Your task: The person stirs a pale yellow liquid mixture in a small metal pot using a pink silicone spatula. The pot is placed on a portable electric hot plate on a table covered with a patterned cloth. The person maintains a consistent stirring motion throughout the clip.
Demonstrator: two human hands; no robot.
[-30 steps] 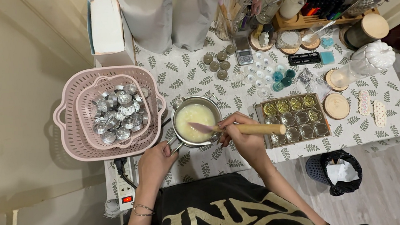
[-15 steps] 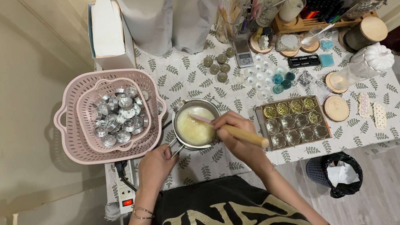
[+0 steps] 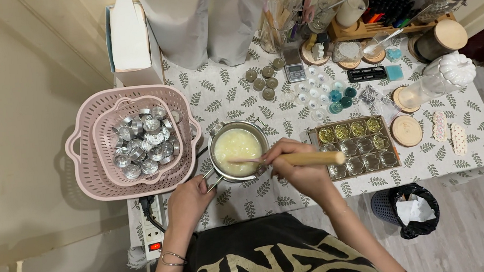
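Note:
A small metal pot (image 3: 216, 138) of pale yellow, lumpy wax sits near the table's front edge. My left hand (image 3: 190, 199) grips the pot's handle at its lower left. My right hand (image 3: 295, 163) holds a wooden-handled spatula (image 3: 315, 158) lying almost level, its tip dipped into the wax at the pot's right side. Right of the pot lies a tray (image 3: 356, 146) of small flower-shaped moulds, several of them filled with yellow-green wax.
A pink basket (image 3: 88, 168) of empty metal tealight cups stands at the left. Silver bags, a tissue box, a small scale, jars, wooden coasters (image 3: 406, 131) and little cups crowd the back. A power strip (image 3: 153, 233) hangs at the front left; a bin (image 3: 406, 209) stands on the floor.
The spatula has swung from a slanted reach into the pot's upper left to an almost level hold at its right side. My right hand shifted slightly right. My left hand stayed on the handle.

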